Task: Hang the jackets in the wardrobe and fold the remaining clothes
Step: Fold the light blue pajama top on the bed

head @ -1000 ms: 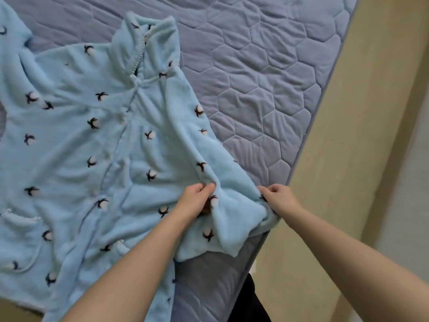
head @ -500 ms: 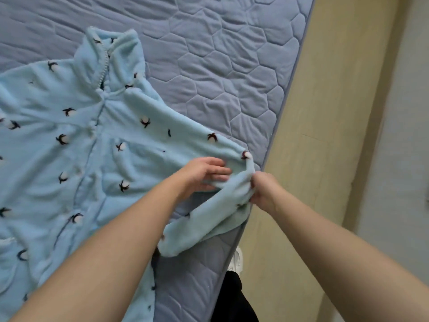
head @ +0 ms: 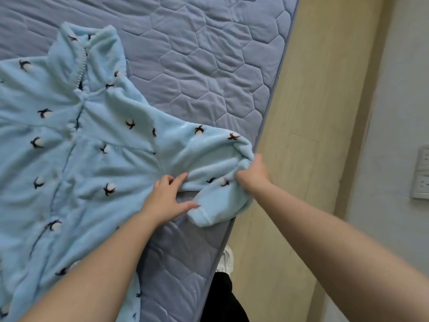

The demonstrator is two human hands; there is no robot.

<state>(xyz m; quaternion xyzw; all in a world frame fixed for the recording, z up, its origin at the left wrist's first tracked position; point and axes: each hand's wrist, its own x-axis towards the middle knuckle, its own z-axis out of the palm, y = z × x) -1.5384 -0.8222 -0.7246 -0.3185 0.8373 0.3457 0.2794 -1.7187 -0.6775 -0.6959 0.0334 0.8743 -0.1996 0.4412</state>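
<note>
A light blue fleece top (head: 88,159) with small dark-and-white cotton motifs lies front up on the quilted grey-blue mattress (head: 209,66), its collar toward the far side. Its right sleeve (head: 216,177) is bent at the mattress edge, with the cuff folded back toward me. My right hand (head: 253,173) grips the sleeve at that bend, fingers buried in the fleece. My left hand (head: 169,201) rests with fingers spread at the underarm, thumb reaching toward the cuff, holding nothing.
The mattress edge (head: 267,126) runs diagonally on the right, with pale wood flooring (head: 308,135) beside it. A grey wall with a socket plate (head: 421,177) is at far right. A white shoe (head: 226,259) and dark trouser leg show below the edge.
The sleeve has been drawn out toward the mattress edge and bent back on itself. My left hand let go of the fleece and now lies flat with spread fingers. The view shifted slightly.
</note>
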